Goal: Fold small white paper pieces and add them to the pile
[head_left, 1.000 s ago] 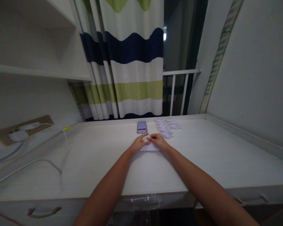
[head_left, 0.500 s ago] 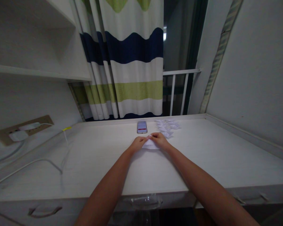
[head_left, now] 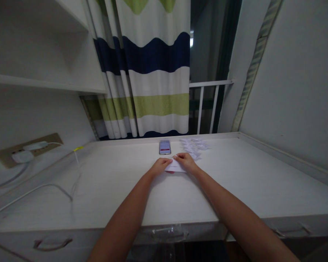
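Observation:
A folded sheet of white paper [head_left: 176, 167] is held between my two hands, just above or on the white desk. My left hand [head_left: 161, 165] is closed on its left side, with the thumb on top and fingertips showing under the lower edge. My right hand [head_left: 186, 161] pinches the paper's upper right part, its thumb close to the left one. Past the hands lies a phone [head_left: 164, 147] with its screen lit. Several folded white paper pieces [head_left: 194, 145] lie in a group to the right of the phone.
The white desk [head_left: 112, 193] has a raised rim at the back and drawers with handles in front. A white cable [head_left: 51, 185] runs over its left side from plugs in a wall socket [head_left: 38, 147]. A striped curtain [head_left: 161, 83] hangs behind.
The paper's lower edge has tilted up slightly, and left fingertips now show beneath it. A crease line has come into view across the paper. Both hands stay in nearly the same place.

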The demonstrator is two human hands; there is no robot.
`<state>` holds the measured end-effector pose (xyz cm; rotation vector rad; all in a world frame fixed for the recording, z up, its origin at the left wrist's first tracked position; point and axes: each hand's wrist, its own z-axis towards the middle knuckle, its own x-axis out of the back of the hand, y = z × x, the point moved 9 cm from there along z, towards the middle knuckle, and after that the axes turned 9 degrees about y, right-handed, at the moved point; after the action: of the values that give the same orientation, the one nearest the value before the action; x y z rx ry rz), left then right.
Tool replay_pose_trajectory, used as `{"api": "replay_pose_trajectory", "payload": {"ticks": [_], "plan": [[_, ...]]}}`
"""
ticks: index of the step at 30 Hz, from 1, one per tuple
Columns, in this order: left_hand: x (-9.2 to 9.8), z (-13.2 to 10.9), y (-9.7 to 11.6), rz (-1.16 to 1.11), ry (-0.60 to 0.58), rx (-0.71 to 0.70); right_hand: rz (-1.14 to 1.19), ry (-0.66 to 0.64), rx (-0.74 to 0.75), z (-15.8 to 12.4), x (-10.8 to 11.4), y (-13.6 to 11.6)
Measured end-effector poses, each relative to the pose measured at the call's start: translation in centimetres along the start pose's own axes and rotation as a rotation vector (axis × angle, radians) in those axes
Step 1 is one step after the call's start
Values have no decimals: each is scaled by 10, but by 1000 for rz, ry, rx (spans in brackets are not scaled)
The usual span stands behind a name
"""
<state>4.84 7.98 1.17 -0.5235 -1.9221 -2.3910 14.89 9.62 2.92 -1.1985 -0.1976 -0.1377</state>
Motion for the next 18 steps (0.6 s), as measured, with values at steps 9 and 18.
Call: {"api": "replay_pose_trajectory", "payload": {"ticks": [9, 18], "plan": [[-2, -1, -4, -184, -6, 95, -21, 32, -2, 1, 7, 1], [2, 3, -15, -119, 8, 129, -25, 65, -13, 3, 15, 3]]}}
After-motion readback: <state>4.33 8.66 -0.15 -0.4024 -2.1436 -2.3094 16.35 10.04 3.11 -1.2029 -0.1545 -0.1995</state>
